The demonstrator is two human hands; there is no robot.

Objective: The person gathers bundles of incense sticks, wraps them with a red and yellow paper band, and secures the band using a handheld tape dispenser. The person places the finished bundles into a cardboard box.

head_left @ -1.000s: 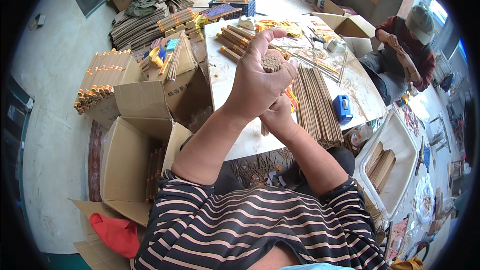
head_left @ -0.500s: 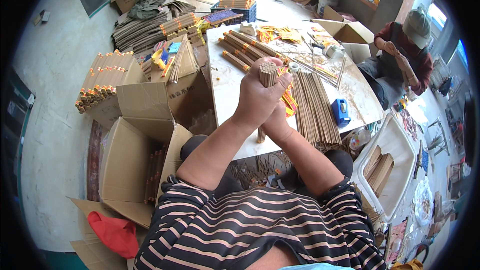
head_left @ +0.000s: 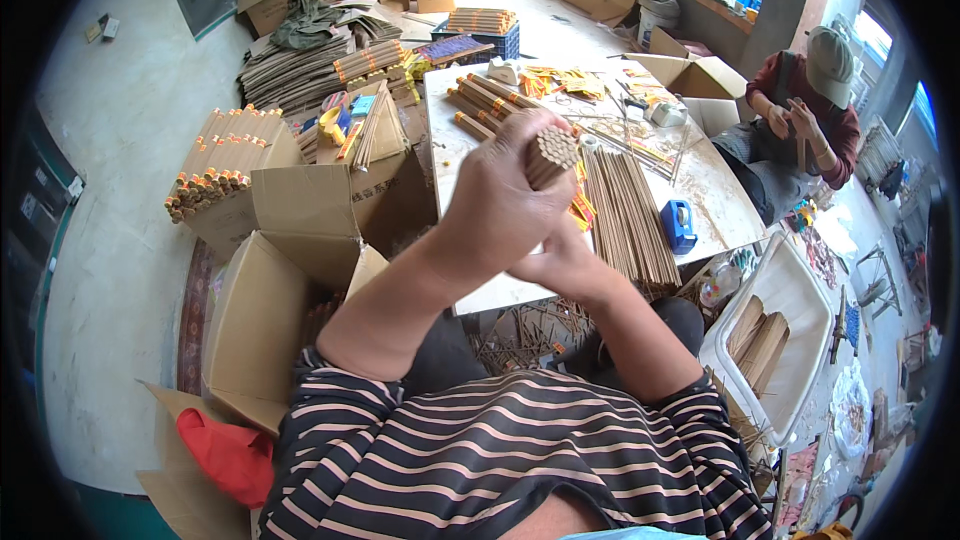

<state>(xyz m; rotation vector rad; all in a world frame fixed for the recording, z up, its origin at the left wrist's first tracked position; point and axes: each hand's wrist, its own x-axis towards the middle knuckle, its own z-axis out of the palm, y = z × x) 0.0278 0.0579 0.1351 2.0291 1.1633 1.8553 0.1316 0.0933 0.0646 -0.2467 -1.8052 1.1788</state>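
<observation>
"While the left hand [head_left: 500,195] is wrapping around the stick bundle [head_left: 553,155], what is the right hand [head_left: 563,262] doing?"

"It is sitting lower, close to the left one, but its fingers are mostly hiding — I cannot tell if it is gripping."

"And what is changing?"

"The bundle's lower end is no longer showing beneath the hands, and its upper end is looking larger — so perhaps it is being lifted."

"Where is it now?"

"It is tilting above the bench [head_left: 495,295], beside the loose sticks [head_left: 628,215] in our view. The bundle, I believe, is still being handled, not yet resting."
</observation>
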